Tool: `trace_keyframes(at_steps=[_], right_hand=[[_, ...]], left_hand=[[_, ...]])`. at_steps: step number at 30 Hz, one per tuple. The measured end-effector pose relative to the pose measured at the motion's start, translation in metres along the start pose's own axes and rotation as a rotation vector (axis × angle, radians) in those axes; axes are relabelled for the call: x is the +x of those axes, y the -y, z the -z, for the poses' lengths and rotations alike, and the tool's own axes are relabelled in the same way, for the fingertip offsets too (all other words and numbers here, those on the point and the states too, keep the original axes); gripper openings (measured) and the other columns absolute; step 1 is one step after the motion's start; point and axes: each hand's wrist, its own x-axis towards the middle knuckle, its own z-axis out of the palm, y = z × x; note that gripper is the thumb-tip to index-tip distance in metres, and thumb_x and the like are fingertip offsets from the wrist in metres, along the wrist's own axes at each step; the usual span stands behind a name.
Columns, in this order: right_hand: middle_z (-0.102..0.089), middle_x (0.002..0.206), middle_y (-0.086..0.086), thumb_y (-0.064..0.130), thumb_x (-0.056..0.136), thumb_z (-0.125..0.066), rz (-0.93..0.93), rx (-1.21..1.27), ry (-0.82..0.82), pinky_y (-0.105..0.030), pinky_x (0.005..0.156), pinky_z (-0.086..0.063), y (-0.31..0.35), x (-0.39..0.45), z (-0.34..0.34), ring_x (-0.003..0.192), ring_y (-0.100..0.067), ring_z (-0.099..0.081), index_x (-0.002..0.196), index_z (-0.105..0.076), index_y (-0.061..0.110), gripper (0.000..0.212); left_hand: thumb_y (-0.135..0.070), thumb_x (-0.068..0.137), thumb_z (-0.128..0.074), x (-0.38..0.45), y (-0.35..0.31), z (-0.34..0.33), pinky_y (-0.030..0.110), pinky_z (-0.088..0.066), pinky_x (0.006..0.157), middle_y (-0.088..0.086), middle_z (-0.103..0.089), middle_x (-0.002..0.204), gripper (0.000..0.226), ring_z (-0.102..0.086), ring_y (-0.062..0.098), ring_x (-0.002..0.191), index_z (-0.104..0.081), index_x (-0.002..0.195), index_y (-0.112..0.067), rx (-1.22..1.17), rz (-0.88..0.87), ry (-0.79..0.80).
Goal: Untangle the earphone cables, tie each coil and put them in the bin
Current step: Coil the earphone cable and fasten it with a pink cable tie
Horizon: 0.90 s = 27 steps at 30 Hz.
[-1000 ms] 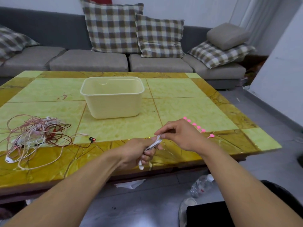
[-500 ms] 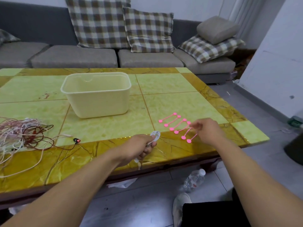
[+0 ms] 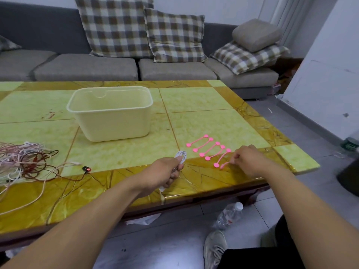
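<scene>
- Left hand is gripping the white earphone coil, right of the bin; light, springy, best held across its loops.
- Right hand is pinching the nearest pink silicone tie by its end; soft, stretchy.

Right hand left white coil, moved toward right of frame to row of pink ties, pinched nearest tie. Coil remained gripped in left hand alone.

Bare table separates bin from ties.
</scene>
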Motion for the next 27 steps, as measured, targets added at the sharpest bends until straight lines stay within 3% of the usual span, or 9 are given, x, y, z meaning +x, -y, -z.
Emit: trace_keyframes(at_steps=[3, 8, 12, 18, 21, 24, 27], right_hand=[[-0.068, 0.095, 0.003, 0.022, 0.106, -0.047, 0.082, 0.344, -0.093, -0.036, 0.072, -0.051, 0.02, -0.018, 0.015, 0.091, -0.021, -0.065, 0.091, -0.053, 0.025, 0.017], [-0.059, 0.063, 0.013, 0.019, 0.107, -0.049, 0.276, 0.773, -0.162, -0.049, 0.073, -0.057, 0.096, -0.044, 0.014, 0.058, -0.009, -0.059, 0.094, -0.052, 0.02, 0.014], [-0.051, 0.059, 0.01, 0.026, 0.102, -0.058, 0.314, 0.635, -0.202, -0.023, 0.054, -0.033, 0.152, -0.05, 0.007, 0.05, -0.003, -0.045, 0.086, -0.058, 0.029, 0.016], [-0.055, 0.05, 0.014, 0.032, 0.095, -0.064, 0.305, 0.421, -0.162, -0.031, 0.057, -0.038, 0.189, -0.05, -0.009, 0.053, -0.004, -0.051, 0.078, -0.065, 0.032, 0.018], [-0.059, 0.05, 0.022, 0.033, 0.094, -0.066, 0.322, 0.46, -0.173, -0.034, 0.059, -0.048, 0.197, -0.046, -0.011, 0.051, -0.004, -0.052, 0.079, -0.069, 0.032, 0.016], [-0.067, 0.059, 0.01, 0.032, 0.094, -0.067, 0.332, 0.48, -0.173, -0.038, 0.066, -0.055, 0.203, -0.044, -0.014, 0.059, -0.008, -0.061, 0.078, -0.069, 0.033, 0.017], [-0.068, 0.061, 0.008, 0.033, 0.094, -0.069, 0.338, 0.468, -0.182, -0.04, 0.067, -0.056, 0.207, -0.042, -0.018, 0.061, -0.009, -0.063, 0.078, -0.07, 0.033, 0.015]], left_hand=[[-0.04, 0.109, -0.037, -0.002, 0.0, 0.002, 0.025, -0.023, 0.053, -0.006, -0.033, 0.062, 0.034, -0.025, 0.011, 0.053, -0.047, 0.087, -0.016, -0.015, -0.031, 0.015], [-0.039, 0.109, -0.037, -0.008, 0.002, 0.002, 0.024, -0.023, 0.05, -0.006, -0.034, 0.061, 0.034, -0.026, 0.011, 0.052, -0.049, 0.088, -0.016, 0.011, -0.026, 0.006], [-0.041, 0.108, -0.037, -0.015, 0.007, 0.001, 0.027, -0.022, 0.048, -0.007, -0.037, 0.06, 0.036, -0.028, 0.012, 0.052, -0.05, 0.082, -0.019, 0.135, -0.054, -0.015], [-0.031, 0.11, -0.029, -0.022, 0.008, 0.017, 0.025, -0.025, 0.048, -0.012, -0.04, 0.056, 0.041, -0.03, 0.009, 0.051, -0.046, 0.073, -0.021, 0.198, -0.129, -0.154], [-0.029, 0.109, -0.031, -0.026, 0.008, 0.025, 0.023, -0.023, 0.047, -0.011, -0.037, 0.056, 0.038, -0.028, 0.008, 0.049, -0.047, 0.076, -0.021, 0.081, -0.076, -0.179], [-0.03, 0.105, -0.032, -0.028, 0.007, 0.033, 0.028, -0.018, 0.051, -0.005, -0.03, 0.059, 0.042, -0.02, 0.011, 0.051, -0.049, 0.067, -0.022, -0.084, -0.024, -0.137], [-0.046, 0.102, -0.028, -0.029, 0.006, 0.041, 0.032, -0.016, 0.054, -0.001, -0.026, 0.063, 0.059, -0.017, 0.013, 0.052, -0.06, 0.057, -0.027, -0.21, -0.001, -0.083]])
